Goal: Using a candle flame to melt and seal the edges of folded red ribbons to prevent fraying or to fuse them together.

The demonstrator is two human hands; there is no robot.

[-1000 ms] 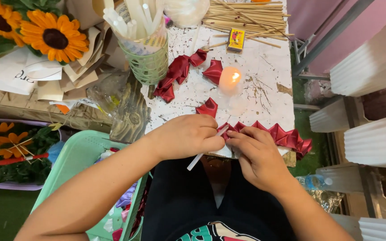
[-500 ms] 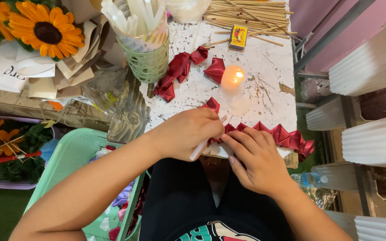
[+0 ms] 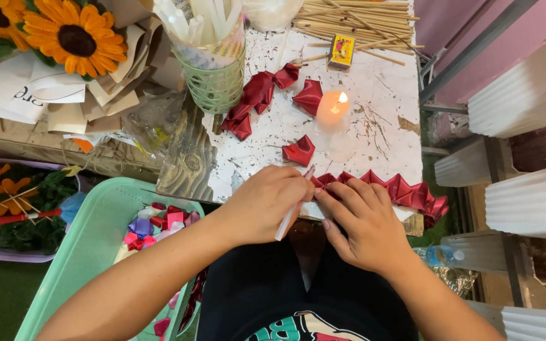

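Beside the lit candle (image 3: pixel 332 106), left hand (image 3: pixel 265 203) grips a white stick (image 3: pixel 293 207); right hand (image 3: pixel 360 218) pinches folded red ribbon (image 3: pixel 392 188), which could scorch if pushed nearer the flame.

Beside the orange lit candle (image 3: pixel 332 106), dark red folded ribbon (image 3: pixel 392 187) lay on the white, brown-flecked table (image 3: pixel 374 136); beyond it, a pale green basket (image 3: pixel 215 85).

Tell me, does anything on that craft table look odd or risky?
The lit candle burns unguarded on the white table, with red ribbon petals close beside it and wooden sticks nearby. The tabletop itself looks chipped and scratched. Otherwise just clutter.
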